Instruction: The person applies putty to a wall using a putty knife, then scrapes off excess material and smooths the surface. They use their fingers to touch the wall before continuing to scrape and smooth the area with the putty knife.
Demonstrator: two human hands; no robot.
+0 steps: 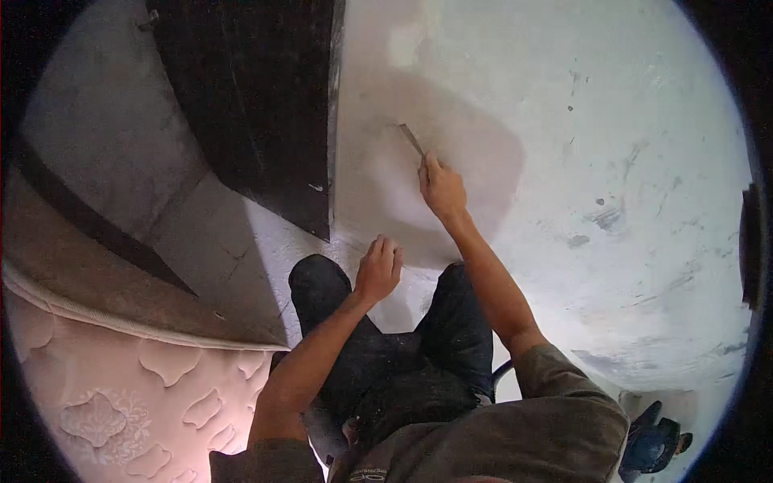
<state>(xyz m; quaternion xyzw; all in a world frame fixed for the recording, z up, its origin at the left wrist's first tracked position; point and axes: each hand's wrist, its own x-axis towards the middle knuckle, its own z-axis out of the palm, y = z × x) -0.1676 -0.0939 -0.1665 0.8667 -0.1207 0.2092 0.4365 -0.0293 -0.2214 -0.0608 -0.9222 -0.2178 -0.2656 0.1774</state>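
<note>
My right hand (442, 190) is wrapped around the handle end of a putty knife (411, 139). Its thin blade, seen nearly edge-on, points up and left, with the tip over a smooth pinkish-beige patch of the pale wall (628, 105). Lower and to the left, my left hand (380, 270) hangs above the gap between my knees, its fingers curled together. The palm side is hidden, so I cannot tell whether anything is in it. The shadow of my head and arm falls across the patch.
A dark door-like panel (266, 97) stands left of the patch, its lower corner close to my left hand. At lower left lies a pink quilted mattress (105, 378). Scuffs and spots mark the wall at right. Dark blue clothing (651, 443) sits at lower right.
</note>
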